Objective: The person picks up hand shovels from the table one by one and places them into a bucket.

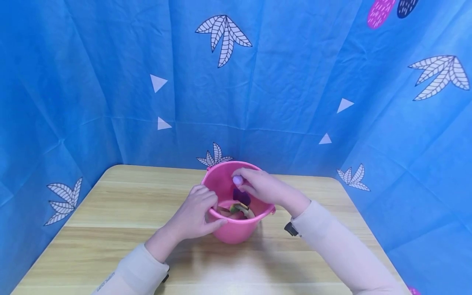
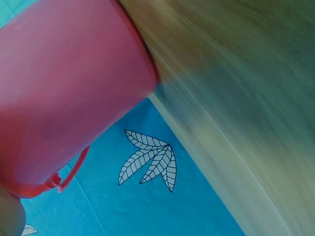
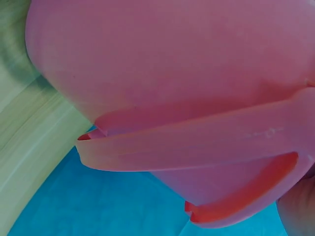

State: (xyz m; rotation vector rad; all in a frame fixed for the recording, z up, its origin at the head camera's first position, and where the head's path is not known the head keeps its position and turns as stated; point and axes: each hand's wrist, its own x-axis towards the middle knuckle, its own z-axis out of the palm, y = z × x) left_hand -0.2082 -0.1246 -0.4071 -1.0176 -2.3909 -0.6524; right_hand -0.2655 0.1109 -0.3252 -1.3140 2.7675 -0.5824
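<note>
A pink bucket stands upright on the table with several small pieces inside. My left hand grips its near-left rim, thumb outside and fingers over the edge. In the left wrist view the bucket's side fills the upper left. Inside the bucket's mouth, my right hand pinches a light purple round-ended piece between thumb and fingers. Just below it shows a dark purple piece; I cannot tell whether the two are joined. Brown, green and whitish pieces lie at the bottom, partly hidden by the rim.
The bucket's pink handle hangs along its outer side in the right wrist view. A light wood table lies beneath. Blue cloth printed with leaves and triangles encloses the back and both sides.
</note>
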